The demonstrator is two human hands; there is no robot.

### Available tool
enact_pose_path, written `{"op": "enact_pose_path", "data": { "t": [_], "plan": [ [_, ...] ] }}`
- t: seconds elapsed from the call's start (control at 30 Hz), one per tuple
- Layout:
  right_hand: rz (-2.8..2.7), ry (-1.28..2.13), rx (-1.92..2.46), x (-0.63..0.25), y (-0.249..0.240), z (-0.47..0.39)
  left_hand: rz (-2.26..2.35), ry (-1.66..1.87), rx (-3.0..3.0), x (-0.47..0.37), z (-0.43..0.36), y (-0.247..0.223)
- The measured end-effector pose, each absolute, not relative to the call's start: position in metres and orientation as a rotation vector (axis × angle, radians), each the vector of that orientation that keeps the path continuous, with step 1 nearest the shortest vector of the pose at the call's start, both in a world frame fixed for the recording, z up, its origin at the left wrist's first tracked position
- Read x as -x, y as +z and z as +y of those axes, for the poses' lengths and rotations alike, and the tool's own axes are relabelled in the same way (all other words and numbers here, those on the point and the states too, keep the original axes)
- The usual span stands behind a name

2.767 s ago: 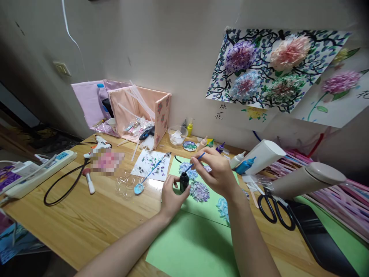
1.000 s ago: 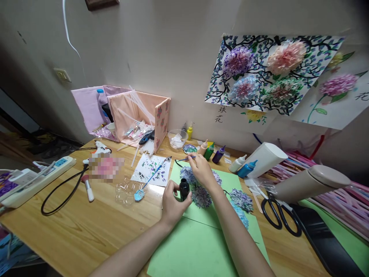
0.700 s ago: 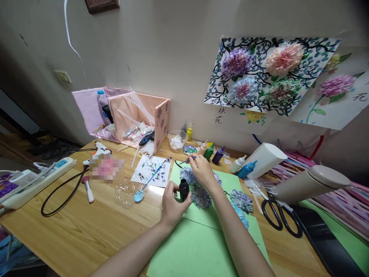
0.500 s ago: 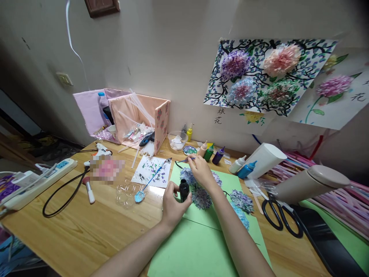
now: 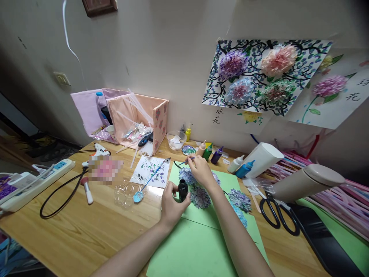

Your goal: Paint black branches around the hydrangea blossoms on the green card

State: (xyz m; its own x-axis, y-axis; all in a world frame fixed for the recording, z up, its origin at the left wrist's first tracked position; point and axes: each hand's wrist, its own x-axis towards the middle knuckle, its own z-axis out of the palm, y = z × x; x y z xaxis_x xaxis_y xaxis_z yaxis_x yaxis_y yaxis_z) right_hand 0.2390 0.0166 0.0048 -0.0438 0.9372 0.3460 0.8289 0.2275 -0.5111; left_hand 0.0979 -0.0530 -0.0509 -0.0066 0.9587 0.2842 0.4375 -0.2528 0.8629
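My left hand [image 5: 172, 206] is wrapped round a small open black bottle [image 5: 183, 191], which stays upright over the green paper [image 5: 184, 246]. In my right hand [image 5: 201, 171] a thin paintbrush [image 5: 184, 161] is pinched, its tip pointing left near a black painted line [image 5: 176, 164] at the paper's upper left edge. Fluffy blue-purple paper flowers [image 5: 201, 197] lie on the sheet beneath and beside my hands. Farther right are another purple flower [image 5: 240, 200] and a light blue one [image 5: 240, 216], partly covered by my right forearm.
Paint bottles [image 5: 216, 155] line the back, beside a paint-smeared palette [image 5: 188, 150]. At right lie black-handled scissors [image 5: 271, 213] near a beige flask [image 5: 308, 182]. To the left are a speckled paper [image 5: 150, 171], a blue brush [image 5: 152, 176], a glue gun [image 5: 101, 150] and a power strip [image 5: 37, 186].
The view has shifted slightly. The brush tip in my right hand dips a little lower toward the black line; my left hand keeps the bottle in about the same place.
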Motion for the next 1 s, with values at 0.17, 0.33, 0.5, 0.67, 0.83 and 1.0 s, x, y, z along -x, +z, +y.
{"op": "enact_pose_path", "data": {
  "t": [0.17,0.33,0.5,0.67,0.83,1.0],
  "plan": [
    [-1.859,0.194,1.647,-0.242,0.005,0.018,1.449,1.216,-1.710,-0.098,-0.054,-0.051],
    [-1.873,0.191,1.638,-0.239,0.003,0.018,1.453,1.212,-1.712,-0.097,-0.054,-0.051],
    [-1.853,0.172,1.652,-0.246,0.005,0.019,1.442,1.211,-1.714,-0.097,-0.053,-0.052],
    [-1.836,0.170,1.634,-0.250,0.007,0.019,1.436,1.210,-1.714,-0.098,-0.052,-0.054],
    [-1.859,0.171,1.626,-0.245,0.003,0.020,1.432,1.213,-1.706,-0.097,-0.052,-0.053],
    [-1.834,0.154,1.610,-0.244,0.005,0.019,1.421,1.221,-1.703,-0.097,-0.054,-0.053]
  ]
}}
